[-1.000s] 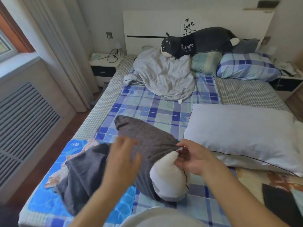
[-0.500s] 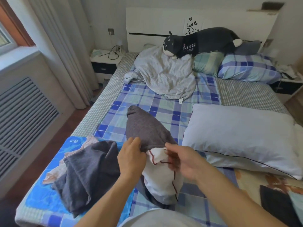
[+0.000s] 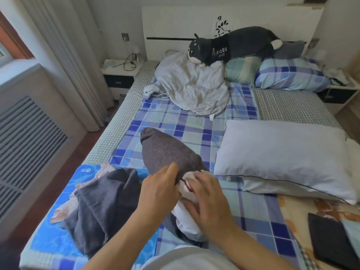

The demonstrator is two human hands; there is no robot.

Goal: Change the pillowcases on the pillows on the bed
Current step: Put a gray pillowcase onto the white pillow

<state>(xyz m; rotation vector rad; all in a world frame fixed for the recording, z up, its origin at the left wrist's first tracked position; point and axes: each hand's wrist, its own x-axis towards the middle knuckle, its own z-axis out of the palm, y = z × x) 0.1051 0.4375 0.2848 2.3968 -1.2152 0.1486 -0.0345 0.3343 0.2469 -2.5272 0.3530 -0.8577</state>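
Note:
A pillow in a dark grey pillowcase lies on the blue plaid bed, pointing away from me. Its white inner pillow sticks out of the near open end. My left hand grips the grey case's open edge. My right hand presses on the bunched white pillow end beside it, fingers bent over the cloth. A second grey pillowcase lies crumpled to the left. A large pale pillow lies on the right.
A crumpled light sheet, a dark plush animal and two plaid pillows sit near the headboard. A black flat object lies at the near right. Nightstands flank the bed; a radiator cover is on the left.
The grey-cased pillow has swung to point further away. My hands came together at its open end, and the right hand moved from pinching the case edge onto the white pillow end.

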